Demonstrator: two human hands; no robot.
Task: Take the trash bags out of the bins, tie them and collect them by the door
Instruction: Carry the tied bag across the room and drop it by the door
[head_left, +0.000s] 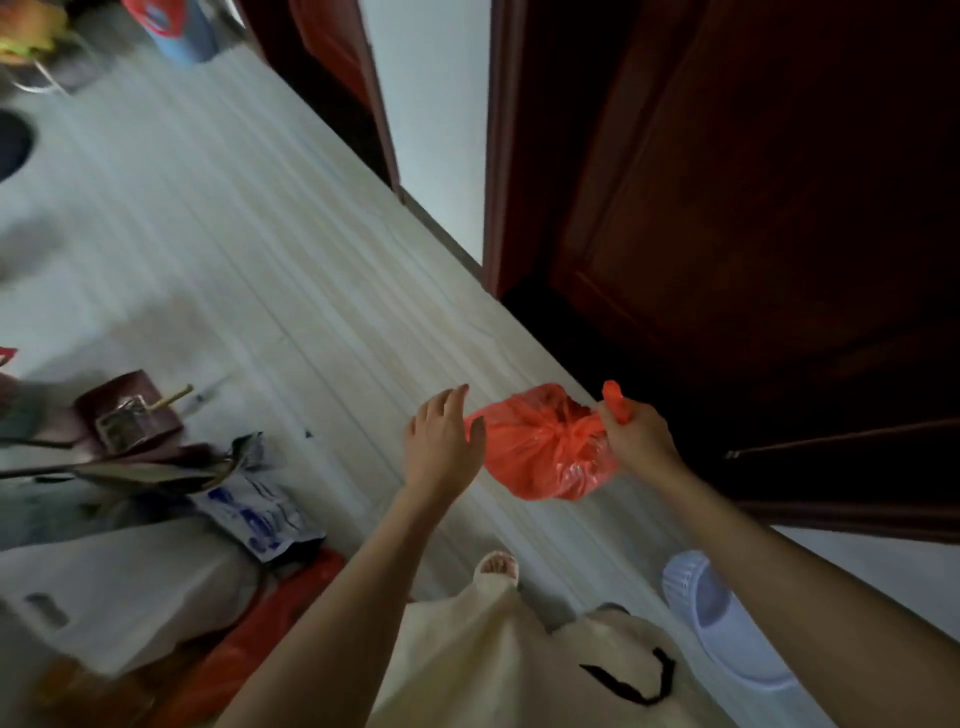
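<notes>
A small red trash bag (540, 449), knotted at its top, hangs above the pale floor just in front of a dark wooden door (769, 218). My right hand (636, 428) grips the bag's twisted handle end, which sticks up past the fist. My left hand (441, 436) is open beside the bag's left side, fingers spread, thumb close to the plastic; whether it touches is unclear.
A white wall strip (431, 104) shows between dark door frames. Loose trash, a blue-and-white packet (254, 512), a white bag (130, 587) and another red bag (270, 629) lie at lower left. A white slipper (722, 618) sits at lower right. Blurred containers stand at upper left.
</notes>
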